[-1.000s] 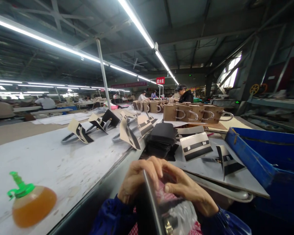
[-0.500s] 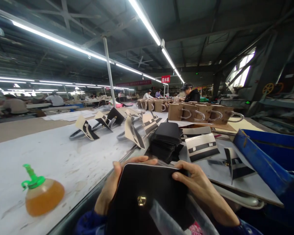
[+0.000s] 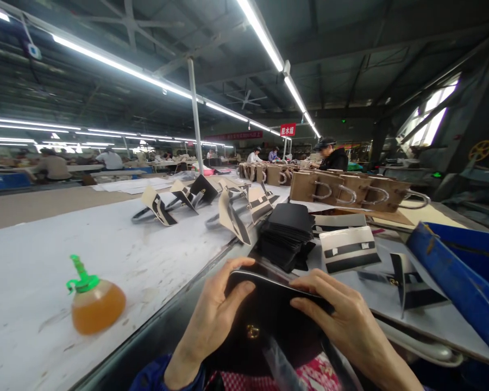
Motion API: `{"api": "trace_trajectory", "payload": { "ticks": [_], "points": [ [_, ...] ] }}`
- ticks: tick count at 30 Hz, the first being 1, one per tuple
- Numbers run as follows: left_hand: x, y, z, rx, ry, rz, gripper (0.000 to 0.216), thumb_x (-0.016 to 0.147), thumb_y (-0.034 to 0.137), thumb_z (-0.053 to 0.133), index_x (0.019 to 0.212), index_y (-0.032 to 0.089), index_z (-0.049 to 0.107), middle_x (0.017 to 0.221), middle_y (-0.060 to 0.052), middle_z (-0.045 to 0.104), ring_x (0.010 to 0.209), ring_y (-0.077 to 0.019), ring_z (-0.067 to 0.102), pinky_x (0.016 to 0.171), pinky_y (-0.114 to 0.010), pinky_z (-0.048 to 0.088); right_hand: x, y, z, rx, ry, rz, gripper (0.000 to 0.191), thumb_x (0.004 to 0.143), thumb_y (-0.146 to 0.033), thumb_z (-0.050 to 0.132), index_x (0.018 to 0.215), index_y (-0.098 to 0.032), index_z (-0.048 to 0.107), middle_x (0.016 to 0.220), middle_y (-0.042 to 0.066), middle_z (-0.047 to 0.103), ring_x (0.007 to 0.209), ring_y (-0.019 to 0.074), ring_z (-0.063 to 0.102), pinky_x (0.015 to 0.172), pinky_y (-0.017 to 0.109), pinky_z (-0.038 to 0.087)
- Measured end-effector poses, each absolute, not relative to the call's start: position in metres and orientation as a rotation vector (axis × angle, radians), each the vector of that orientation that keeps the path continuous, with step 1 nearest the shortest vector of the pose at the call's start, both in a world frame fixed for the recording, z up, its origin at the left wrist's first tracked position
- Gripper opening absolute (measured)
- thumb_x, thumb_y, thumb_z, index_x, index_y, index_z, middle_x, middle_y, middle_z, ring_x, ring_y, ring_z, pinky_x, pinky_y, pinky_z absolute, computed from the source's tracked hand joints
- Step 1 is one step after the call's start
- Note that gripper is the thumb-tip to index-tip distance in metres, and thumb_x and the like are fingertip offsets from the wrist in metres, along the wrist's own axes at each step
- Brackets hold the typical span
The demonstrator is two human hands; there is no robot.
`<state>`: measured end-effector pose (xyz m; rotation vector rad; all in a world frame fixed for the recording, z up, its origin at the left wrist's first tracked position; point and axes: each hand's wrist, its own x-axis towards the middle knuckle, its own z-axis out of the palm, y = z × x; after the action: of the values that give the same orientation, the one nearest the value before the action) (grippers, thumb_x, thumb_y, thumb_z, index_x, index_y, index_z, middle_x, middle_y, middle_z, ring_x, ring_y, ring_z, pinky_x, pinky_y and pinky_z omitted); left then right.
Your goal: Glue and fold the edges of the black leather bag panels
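Both my hands hold a black leather bag piece (image 3: 269, 320) with a small gold clasp on its face, low in the middle of the view. My left hand (image 3: 212, 320) grips its left edge, fingers curled over the top rim. On the right side, my right hand (image 3: 342, 320) lies over the top edge with the fingers pressed down on it. A clear plastic sleeve hangs below the piece, over red checked cloth. Just beyond my hands stands a stack of black leather pieces (image 3: 287, 233).
A round bottle of amber glue with a green nozzle (image 3: 93, 304) stands on the white table (image 3: 65, 244) at the left. Folded card-and-black bag parts (image 3: 232, 217) and a row of tan bags (image 3: 350, 190) lie ahead. A blue bin (image 3: 460, 271) stands right. Other people work further back.
The black piece turned from edge-on to face me, then tipped flatter and lower. My hands shifted from pinching it together to gripping its two top corners. My view drifted left.
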<state>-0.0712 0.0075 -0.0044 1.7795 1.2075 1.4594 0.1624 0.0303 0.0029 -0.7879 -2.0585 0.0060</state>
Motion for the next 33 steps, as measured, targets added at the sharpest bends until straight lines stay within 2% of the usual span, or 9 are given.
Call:
{"api": "trace_trajectory", "payload": {
  "ticks": [6,10,13,17,20,23,26,30,33],
  "points": [
    [-0.065,0.009,-0.002,1.629,1.219,1.470,0.013,0.092,0.035,0.063,0.098,0.024,0.065,0.088,0.002,0.068,0.085,-0.0155,0.064,0.080,-0.024,0.049,0.147,0.026,0.001,-0.734,-2.018,-0.144,0.016,0.099,-0.037,0.058,0.094,-0.022,0.064,0.076,-0.003,0.067,0.063,0.0111,0.066,0.059,0.020,0.049],
    [-0.080,0.008,-0.008,1.420,0.888,1.303,0.033,0.086,0.043,0.073,0.112,0.024,0.065,0.086,0.001,0.072,0.074,-0.0145,0.067,0.068,-0.022,0.052,0.153,0.029,0.003,-0.786,-1.872,0.075,0.016,0.091,-0.035,0.068,0.080,-0.023,0.066,0.068,-0.005,0.065,0.057,0.0096,0.062,0.056,0.018,0.047],
    [-0.087,0.003,-0.019,1.242,0.583,1.311,0.056,0.071,0.050,0.085,0.118,0.024,0.069,0.099,-0.005,0.077,0.089,-0.0231,0.073,0.079,-0.028,0.057,0.157,0.037,0.004,-0.909,-1.594,0.306,0.025,0.084,-0.043,0.072,0.074,-0.021,0.066,0.063,-0.003,0.063,0.055,0.0120,0.058,0.052,0.021,0.045],
    [-0.074,-0.006,-0.032,0.982,0.583,1.481,0.070,0.048,0.044,0.098,0.110,0.019,0.076,0.103,-0.010,0.079,0.103,-0.0344,0.072,0.090,-0.038,0.058,0.148,0.046,0.003,-0.935,-1.243,0.543,0.039,0.073,-0.055,0.078,0.076,-0.018,0.066,0.064,0.000,0.060,0.055,0.0126,0.051,0.048,0.021,0.040],
    [-0.059,-0.009,-0.032,0.770,0.785,1.535,0.067,0.050,0.042,0.098,0.108,0.016,0.076,0.095,-0.010,0.081,0.098,-0.0339,0.075,0.085,-0.037,0.061,0.134,0.047,0.000,-0.847,-1.156,0.654,0.045,0.066,-0.058,0.082,0.074,-0.018,0.064,0.063,0.000,0.059,0.055,0.0118,0.050,0.049,0.021,0.042],
    [-0.050,-0.007,-0.027,0.716,0.894,1.642,0.063,0.053,0.041,0.096,0.107,0.014,0.076,0.095,-0.009,0.081,0.095,-0.0333,0.076,0.082,-0.037,0.064,0.127,0.043,-0.002,-0.785,-1.217,0.734,0.042,0.068,-0.057,0.081,0.074,-0.018,0.066,0.064,0.001,0.063,0.055,0.0132,0.056,0.050,0.022,0.047],
    [-0.045,-0.006,-0.028,0.803,1.042,1.788,0.047,0.061,0.037,0.091,0.100,0.015,0.077,0.096,-0.008,0.081,0.092,-0.0311,0.077,0.079,-0.034,0.065,0.127,0.038,-0.002,-0.813,-1.394,0.563,0.033,0.076,-0.050,0.077,0.086,-0.020,0.071,0.072,0.003,0.072,0.062,0.0175,0.066,0.057,0.025,0.055],
    [-0.035,-0.007,-0.036,0.998,1.325,2.004,0.029,0.070,0.029,0.085,0.095,0.017,0.077,0.100,-0.006,0.081,0.099,-0.0289,0.076,0.089,-0.034,0.062,0.122,0.029,-0.002,-0.817,-1.513,0.002,0.031,0.085,-0.051,0.072,0.097,-0.023,0.065,0.076,0.000,0.072,0.061,0.0169,0.068,0.060,0.025,0.057],
    [-0.025,-0.009,-0.038,1.204,1.452,2.140,0.013,0.076,0.028,0.079,0.086,0.020,0.077,0.087,-0.005,0.081,0.084,-0.0289,0.077,0.079,-0.037,0.064,0.111,0.020,-0.008,-0.865,-1.521,-0.185,0.036,0.089,-0.059,0.064,0.101,-0.025,0.058,0.079,0.000,0.071,0.062,0.0179,0.070,0.055,0.025,0.056]
  ]
}}
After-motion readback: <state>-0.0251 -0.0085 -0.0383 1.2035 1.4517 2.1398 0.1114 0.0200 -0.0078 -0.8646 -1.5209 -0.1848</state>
